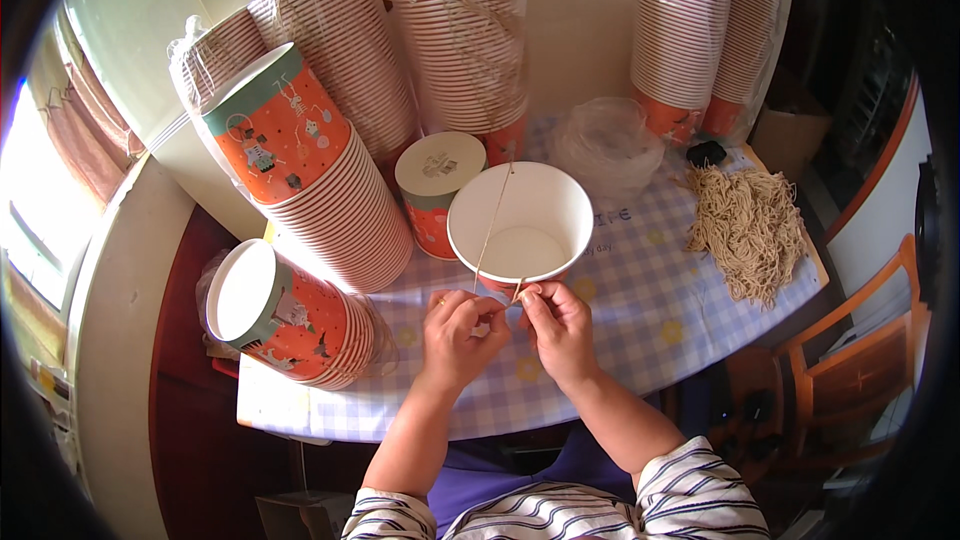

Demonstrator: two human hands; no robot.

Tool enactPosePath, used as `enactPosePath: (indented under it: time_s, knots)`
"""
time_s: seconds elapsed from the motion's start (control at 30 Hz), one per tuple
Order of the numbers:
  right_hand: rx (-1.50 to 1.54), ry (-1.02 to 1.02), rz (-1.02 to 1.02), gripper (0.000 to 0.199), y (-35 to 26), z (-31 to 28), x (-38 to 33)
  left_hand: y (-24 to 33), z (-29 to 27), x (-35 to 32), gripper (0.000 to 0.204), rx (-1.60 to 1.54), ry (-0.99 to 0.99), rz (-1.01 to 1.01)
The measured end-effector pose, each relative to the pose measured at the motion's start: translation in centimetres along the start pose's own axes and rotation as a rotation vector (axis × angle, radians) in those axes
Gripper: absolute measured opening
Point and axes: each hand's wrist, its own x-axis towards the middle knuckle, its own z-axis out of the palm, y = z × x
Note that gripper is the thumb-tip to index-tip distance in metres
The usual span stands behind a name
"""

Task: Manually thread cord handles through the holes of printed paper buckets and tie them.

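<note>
A large paper bucket (565,215) with a white inside stands upright on the table before me. A thin beige string (491,232) runs from a spot on its far rim across the opening to my hands at the near rim. My left hand (460,337) is closed, its fingertips pinching the string just below the near rim. Close beside it, my right hand (560,333) pinches a short looped part of the string against the near side of the bucket, thumb and forefinger together. The fingers partly hide the string's end, and whether a knot is there cannot be made out.
Behind the bucket stands an upside-down orange bucket (428,230). Tall nested stacks (340,210) rise at the left and back, some in plastic bags. A shorter stack (300,325) leans near left. Crumpled clear plastic (610,145) and a beige string bundle (745,230) lie right on the checked tablecloth (640,315).
</note>
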Motion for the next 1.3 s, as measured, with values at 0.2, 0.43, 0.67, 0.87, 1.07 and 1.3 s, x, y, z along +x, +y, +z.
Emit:
enactPosePath:
  time_s: [0.2, 0.43, 0.67, 0.87, 1.07, 1.3]
  knots:
    - [0.05, 0.038, -0.023, 0.011, 0.1, -0.2, 0.1, 0.2, 0.1, 0.0, 0.022, 0.012, -0.012, 0.072]
    - [-0.031, -0.14, 0.215, 0.019, -0.9, -1.2, 0.2, -0.6, -0.6, -0.2, 0.026, 0.007, -0.041, 0.147]
    - [0.022, -0.207, 0.044, 0.012, 0.5, -0.9, 0.0, -0.1, -0.8, -0.1, 0.023, 0.029, -0.065, 0.142]
    - [-0.047, -0.201, -0.007, 0.008, 0.3, -0.8, -0.1, -0.2, -0.6, -0.2, 0.02, -0.025, -0.061, 0.134]
    - [-0.127, -0.139, -0.115, 0.008, -0.2, -0.4, -0.4, 0.0, -0.7, -0.3, 0.019, -0.077, -0.064, 0.095]
    - [0.212, -0.011, 0.065, 0.01, -0.8, -0.6, -0.2, -0.1, -0.8, -0.1, 0.016, -0.058, -0.085, 0.138]
